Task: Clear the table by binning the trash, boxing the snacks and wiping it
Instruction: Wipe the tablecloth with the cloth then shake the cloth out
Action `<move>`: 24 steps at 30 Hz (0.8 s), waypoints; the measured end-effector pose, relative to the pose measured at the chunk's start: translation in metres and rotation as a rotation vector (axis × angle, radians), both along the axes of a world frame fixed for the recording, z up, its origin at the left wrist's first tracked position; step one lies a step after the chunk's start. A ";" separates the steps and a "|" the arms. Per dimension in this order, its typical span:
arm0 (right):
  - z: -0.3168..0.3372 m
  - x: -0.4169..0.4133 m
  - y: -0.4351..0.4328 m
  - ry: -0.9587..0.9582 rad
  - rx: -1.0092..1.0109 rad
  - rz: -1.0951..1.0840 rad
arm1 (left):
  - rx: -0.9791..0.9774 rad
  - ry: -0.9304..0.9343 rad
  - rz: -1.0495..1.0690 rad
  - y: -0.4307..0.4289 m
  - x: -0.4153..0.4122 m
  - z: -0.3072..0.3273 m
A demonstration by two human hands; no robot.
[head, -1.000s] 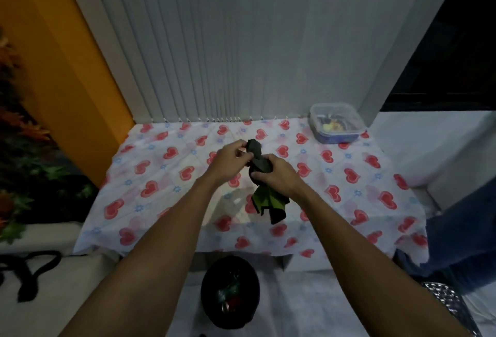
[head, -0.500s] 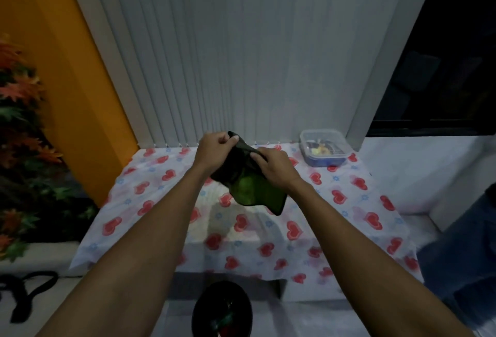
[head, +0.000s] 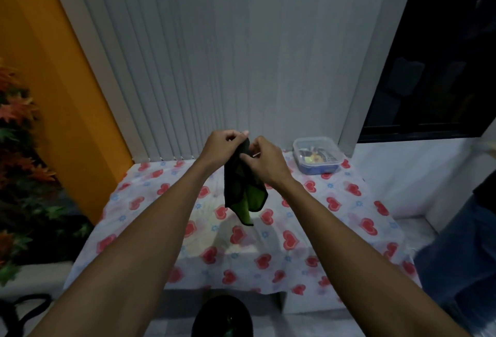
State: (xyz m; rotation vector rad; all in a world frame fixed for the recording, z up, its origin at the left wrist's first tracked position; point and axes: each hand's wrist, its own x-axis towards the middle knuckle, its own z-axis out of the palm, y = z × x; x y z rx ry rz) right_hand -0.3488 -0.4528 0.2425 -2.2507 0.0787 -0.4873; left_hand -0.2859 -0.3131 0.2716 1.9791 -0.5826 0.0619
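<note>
Head view, wiping stage of the table-clearing task. Pale vertical blinds (head: pixel 228 55) fill the field beyond both hands, with an orange wall (head: pixel 67 95) off to the left-hand side. The table (head: pixel 335 229), draped in a heart-printed cover, lies below the hands and extends beyond them to the foot of the blinds. No loose trash or snacks show on the visible part of the cover. A dark round bin (head: pixel 222 318) sits low on the person's side of the hands, under the near table edge and partly cut off by the frame. A clear lidded snack container (head: pixel 319 169) stands on the far corner, beyond and to the right of the right hand, and apart from it. The cloth (head: pixel 241 189), dark outside and green inside, hangs in the air between the hands and the tabletop, with its long axis vertical and its lower tip clear of the cover. The left hand (head: pixel 222 146) pinches the top of the cloth with curled fingers. The right hand (head: pixel 265 162), just beside it and slightly lower, grips the same bunched upper edge. The surface to be wiped therefore lies directly beneath the cloth, about equally near either hand. The binning and boxing appear complete, and the next move probably calls for lowering the cloth flat onto the cover.
</note>
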 end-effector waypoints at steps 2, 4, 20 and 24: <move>-0.002 0.007 -0.003 0.005 -0.039 -0.033 | 0.012 0.011 -0.020 0.001 0.009 -0.003; -0.001 0.010 -0.004 0.040 -0.059 -0.024 | 0.026 0.045 -0.040 0.002 0.020 -0.006; 0.000 0.014 -0.087 0.132 -0.357 -0.374 | 0.381 -0.120 -0.300 -0.058 0.053 -0.038; 0.005 0.008 -0.123 0.134 -0.477 -0.428 | 0.506 -0.224 -0.275 -0.084 0.060 -0.050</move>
